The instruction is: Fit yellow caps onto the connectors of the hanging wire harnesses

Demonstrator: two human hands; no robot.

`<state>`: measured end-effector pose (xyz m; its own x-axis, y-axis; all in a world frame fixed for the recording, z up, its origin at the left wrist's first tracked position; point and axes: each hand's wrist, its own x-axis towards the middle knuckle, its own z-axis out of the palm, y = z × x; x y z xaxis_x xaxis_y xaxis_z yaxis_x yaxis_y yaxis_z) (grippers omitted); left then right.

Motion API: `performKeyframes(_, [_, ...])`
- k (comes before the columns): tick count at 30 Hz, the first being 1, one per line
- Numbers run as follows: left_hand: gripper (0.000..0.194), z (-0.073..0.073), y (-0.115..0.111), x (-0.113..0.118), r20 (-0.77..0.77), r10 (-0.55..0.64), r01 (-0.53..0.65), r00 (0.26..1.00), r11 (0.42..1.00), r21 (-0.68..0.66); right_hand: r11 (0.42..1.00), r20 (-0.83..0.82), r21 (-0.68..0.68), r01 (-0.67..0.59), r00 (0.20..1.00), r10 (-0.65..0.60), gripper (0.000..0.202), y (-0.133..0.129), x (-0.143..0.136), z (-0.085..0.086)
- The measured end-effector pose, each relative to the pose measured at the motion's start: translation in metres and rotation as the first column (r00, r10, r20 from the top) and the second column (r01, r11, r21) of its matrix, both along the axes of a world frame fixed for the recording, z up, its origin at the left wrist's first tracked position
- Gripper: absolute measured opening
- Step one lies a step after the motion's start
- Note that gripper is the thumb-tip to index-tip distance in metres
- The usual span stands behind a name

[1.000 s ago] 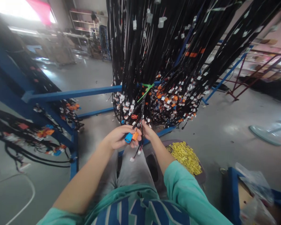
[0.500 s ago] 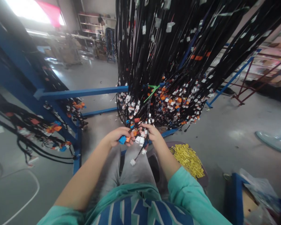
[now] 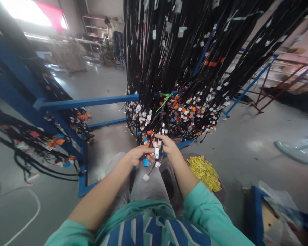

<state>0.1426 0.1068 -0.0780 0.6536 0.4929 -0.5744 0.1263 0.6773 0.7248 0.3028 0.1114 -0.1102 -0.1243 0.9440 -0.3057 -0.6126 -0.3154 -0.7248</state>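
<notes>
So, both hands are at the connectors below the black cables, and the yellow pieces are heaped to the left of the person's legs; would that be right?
Nearly: the head view shows the yellow pieces heaped to the right of the person's legs, not the left. The left hand and right hand are indeed at the connectors below the black cables.

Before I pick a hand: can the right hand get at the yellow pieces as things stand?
Probably yes. The yellow pieces lie uncovered beside the right forearm, with nothing seen blocking them, though the right hand is among the connectors and would likely need to leave them.
</notes>
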Motion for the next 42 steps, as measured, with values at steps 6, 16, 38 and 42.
performKeyframes(6, [0.008,0.004,-0.003,0.006,0.061,0.027,-0.028,0.998,0.999,0.026,0.989,0.106,0.042,0.139,0.984,-0.143,0.009,-0.005,-0.001,-0.007])
performKeyframes(16, [0.02,0.008,0.008,0.024,0.303,-0.081,0.129,0.949,0.981,-0.143,0.804,0.777,0.123,0.581,0.447,-0.442,0.036,-0.102,0.109,-0.061])
performKeyframes(38, [0.016,-0.005,0.001,0.055,0.335,-0.085,0.125,0.938,0.987,-0.101,0.746,0.756,-0.515,0.422,-0.187,0.628,0.031,-0.191,0.115,-0.156])
performKeyframes(42, [0.018,0.0,0.0,0.053,0.381,-0.074,0.126,0.922,0.985,-0.115,0.745,0.758,-0.519,0.419,-0.178,0.628,0.033,-0.195,0.114,-0.159])
